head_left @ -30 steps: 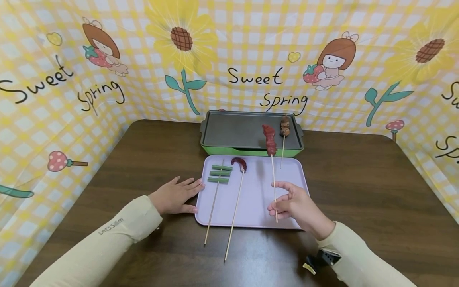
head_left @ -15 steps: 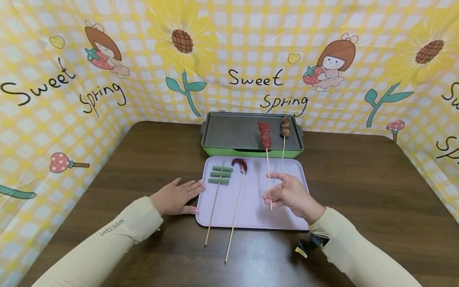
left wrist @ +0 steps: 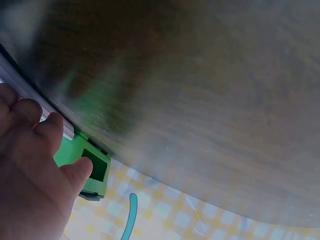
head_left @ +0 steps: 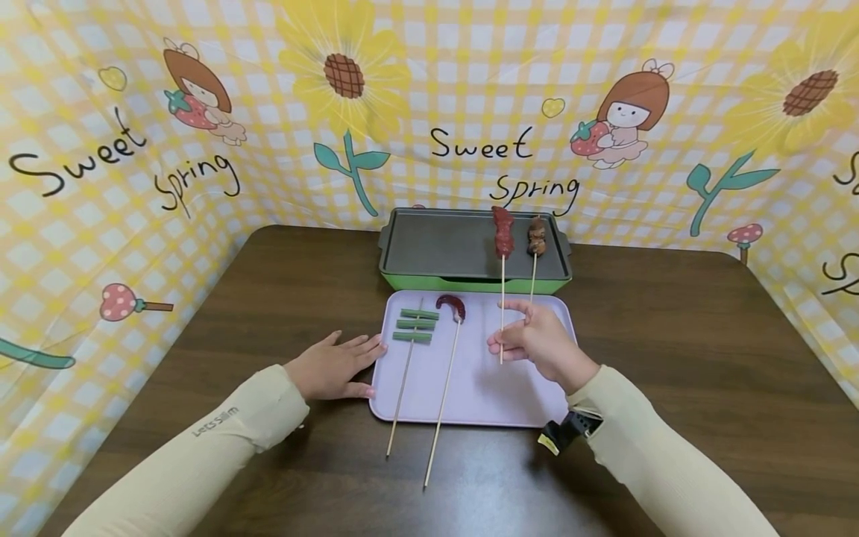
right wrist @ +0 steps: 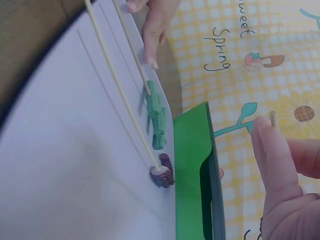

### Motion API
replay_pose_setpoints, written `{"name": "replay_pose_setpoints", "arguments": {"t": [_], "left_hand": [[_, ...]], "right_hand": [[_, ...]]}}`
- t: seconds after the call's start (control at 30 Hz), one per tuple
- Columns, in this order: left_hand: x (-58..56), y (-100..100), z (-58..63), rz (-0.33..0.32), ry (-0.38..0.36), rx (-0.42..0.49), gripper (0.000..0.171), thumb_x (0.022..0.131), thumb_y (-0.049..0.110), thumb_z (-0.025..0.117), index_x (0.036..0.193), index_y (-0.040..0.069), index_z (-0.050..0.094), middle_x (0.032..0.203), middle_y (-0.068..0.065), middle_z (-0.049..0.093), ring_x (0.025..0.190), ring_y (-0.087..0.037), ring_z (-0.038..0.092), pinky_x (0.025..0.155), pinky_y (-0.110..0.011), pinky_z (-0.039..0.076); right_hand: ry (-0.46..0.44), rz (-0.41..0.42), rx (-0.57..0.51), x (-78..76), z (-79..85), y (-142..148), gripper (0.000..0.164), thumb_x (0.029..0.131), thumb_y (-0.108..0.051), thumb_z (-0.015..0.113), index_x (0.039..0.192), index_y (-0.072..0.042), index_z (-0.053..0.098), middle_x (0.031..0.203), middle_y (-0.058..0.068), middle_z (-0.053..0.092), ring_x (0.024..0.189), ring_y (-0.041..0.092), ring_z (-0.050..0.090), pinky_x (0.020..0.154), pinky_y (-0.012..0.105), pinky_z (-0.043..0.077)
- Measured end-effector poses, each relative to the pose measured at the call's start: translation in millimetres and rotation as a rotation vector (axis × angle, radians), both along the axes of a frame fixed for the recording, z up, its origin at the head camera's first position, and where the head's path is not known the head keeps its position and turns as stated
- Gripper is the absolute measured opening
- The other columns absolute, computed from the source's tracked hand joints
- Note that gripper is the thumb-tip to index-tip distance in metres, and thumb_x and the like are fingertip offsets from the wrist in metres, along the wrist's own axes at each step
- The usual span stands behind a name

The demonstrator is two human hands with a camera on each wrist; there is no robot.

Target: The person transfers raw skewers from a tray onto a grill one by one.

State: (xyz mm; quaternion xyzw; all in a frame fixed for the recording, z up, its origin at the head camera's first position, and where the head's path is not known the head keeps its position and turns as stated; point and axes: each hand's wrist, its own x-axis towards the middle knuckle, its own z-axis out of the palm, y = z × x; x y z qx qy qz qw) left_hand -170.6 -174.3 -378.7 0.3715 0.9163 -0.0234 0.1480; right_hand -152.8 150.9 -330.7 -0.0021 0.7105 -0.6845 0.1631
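My right hand [head_left: 540,343] pinches the lower stick of a red meat skewer [head_left: 503,235] above the purple tray [head_left: 470,388]. The meat end hangs over the right part of the grill [head_left: 436,239]; whether it touches the plate I cannot tell. A browned meat skewer [head_left: 536,237] lies on the grill just to its right, its stick partly hidden by my hand. With fingers spread, my left hand [head_left: 335,365] rests at the tray's left edge. On the tray lie a green bean skewer [head_left: 414,325] and a dark red curled skewer [head_left: 452,307], sticks jutting over the front rim.
The grill has a grey plate on a green base and stands behind the tray, near the back of the brown wooden table [head_left: 644,328]. A yellow checked cloth [head_left: 456,89] hangs upright behind and at the sides.
My right hand has carried the red meat skewer forward and slightly left, so its meat end is now farther over the grill. The left hand stays at the tray's edge.
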Motion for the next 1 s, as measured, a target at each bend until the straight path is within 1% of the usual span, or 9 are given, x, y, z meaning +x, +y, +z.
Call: {"name": "replay_pose_setpoints", "arguments": {"t": [0.07,0.2,0.37,0.5,0.73,1.0], "left_hand": [[0.2,0,-0.4,0.000,-0.003,-0.002,0.071,0.094,0.046,0.055,0.146,0.001,0.036,0.152,-0.017,0.031,0.138,-0.034,0.032,0.106,-0.063,0.022],[0.9,1,-1.0,-0.004,-0.010,-0.007,0.071,0.094,0.046,0.054,0.146,0.001,0.036,0.152,-0.017,0.031,0.139,-0.034,0.030,0.106,-0.062,0.021],[0.6,0,-3.1,0.005,-0.021,-0.011,0.072,0.094,0.047,0.053,0.147,0.002,0.035,0.153,-0.016,0.030,0.140,-0.035,0.029,0.106,-0.063,0.020],[-1.2,-2,-4.6,0.008,-0.014,-0.009,0.072,0.094,0.048,0.053,0.148,0.003,0.035,0.153,-0.016,0.030,0.140,-0.035,0.029,0.106,-0.063,0.020],[-3.0,0,-5.5,-0.008,-0.004,-0.010,0.071,0.094,0.048,0.052,0.147,0.003,0.036,0.153,-0.016,0.031,0.139,-0.036,0.029,0.106,-0.063,0.021],[-1.8,0,-2.6,0.008,-0.010,-0.023,0.071,0.094,0.048,0.053,0.147,0.003,0.036,0.153,-0.016,0.031,0.139,-0.037,0.029,0.106,-0.063,0.022]], "right_hand": [[0.000,-0.006,0.004,-2.0,1.2,-2,0.061,0.086,0.016,0.048,0.143,0.011,0.027,0.071,0.008,0.068,0.061,0.009,0.065,0.057,0.022,0.054],[-0.015,-0.032,0.008,-5.2,-1.7,-4,0.059,0.087,0.016,0.048,0.143,0.009,0.030,0.070,0.007,0.067,0.060,0.009,0.065,0.056,0.023,0.054],[-0.034,-0.042,-0.025,-10.9,-5.5,-5,0.061,0.088,0.017,0.047,0.145,0.009,0.027,0.069,0.006,0.066,0.060,0.009,0.065,0.057,0.022,0.054],[-0.033,-0.048,-0.037,-14.7,-4.7,-5,0.063,0.088,0.017,0.047,0.147,0.008,0.025,0.069,0.006,0.066,0.060,0.009,0.065,0.057,0.023,0.054],[-0.052,-0.075,-0.038,-16.7,-1.5,-5,0.063,0.089,0.016,0.048,0.147,0.006,0.024,0.068,0.005,0.066,0.060,0.009,0.065,0.057,0.022,0.054],[-0.046,-0.099,-0.033,-28.2,0.0,-11,0.062,0.090,0.015,0.048,0.147,0.006,0.026,0.067,0.005,0.065,0.059,0.009,0.065,0.057,0.022,0.054]]}}
